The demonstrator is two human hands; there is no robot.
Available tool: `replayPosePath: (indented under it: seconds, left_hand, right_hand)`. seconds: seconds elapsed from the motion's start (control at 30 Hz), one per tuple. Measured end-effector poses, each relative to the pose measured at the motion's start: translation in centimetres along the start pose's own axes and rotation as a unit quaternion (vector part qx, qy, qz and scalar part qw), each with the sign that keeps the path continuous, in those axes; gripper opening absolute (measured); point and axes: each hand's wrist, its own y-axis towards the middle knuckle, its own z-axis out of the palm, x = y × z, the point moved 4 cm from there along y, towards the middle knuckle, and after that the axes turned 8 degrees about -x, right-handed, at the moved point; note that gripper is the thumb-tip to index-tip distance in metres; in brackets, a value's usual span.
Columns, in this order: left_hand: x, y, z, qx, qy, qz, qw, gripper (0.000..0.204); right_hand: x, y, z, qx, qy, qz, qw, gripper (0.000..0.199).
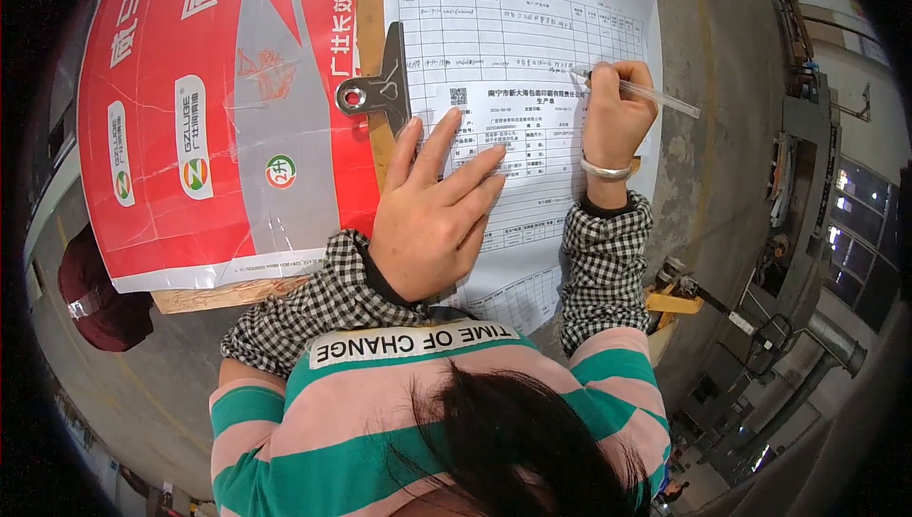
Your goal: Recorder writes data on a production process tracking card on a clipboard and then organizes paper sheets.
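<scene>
Head view: a person leans over a printed form and writes on it, forearms in checked sleeves coming up from the lower edge
Right hand (619,104): fingers closed round a clear pen (638,92), tip resting on a row of the table on the top sheet; a silver bangle (606,170) sits on the wrist
Left hand (432,204): open and flat, fingers spread, pressing on the paper forms (513,52) just below the clip
Paper forms: white sheets printed with grids, lying across a wooden clipboard (372,33) under both hands; they look thin, light and limp, so I judge they would slide or crease unless held flat, as the left palm does now
Pen: slim, light, stiff and smooth; held low on the barrel near the tip, which seems the place for control
Metal clip (378,90): grey spring clip at the left edge of the sheets, just beside the left fingertips; it looks the firmest point to lift board and sheets together
Red sack (218,109): large glossy red and white printed bag lying flat to the left, partly under the board
Floor (693,61): grey concrete; machinery stands well apart at the right rim
</scene>
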Motion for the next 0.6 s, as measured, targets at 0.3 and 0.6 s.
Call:
replayPosePath:
  seconds: [0.3, 0.6]
  left_hand:
    - [0.02, -0.01, 0.01, 0.0, 0.002, 0.004, 1.0, 0.025]
    - [0.05, 0.03, -0.01, 0.002, 0.006, 0.005, 1.0, 0.026]
  right_hand:
    - [-0.14, 0.0, 0.15, 0.0, 0.011, 0.01, 1.0, 0.011]
    - [-0.26, 0.09, 0.07, 0.004, 0.007, 0.004, 1.0, 0.011]
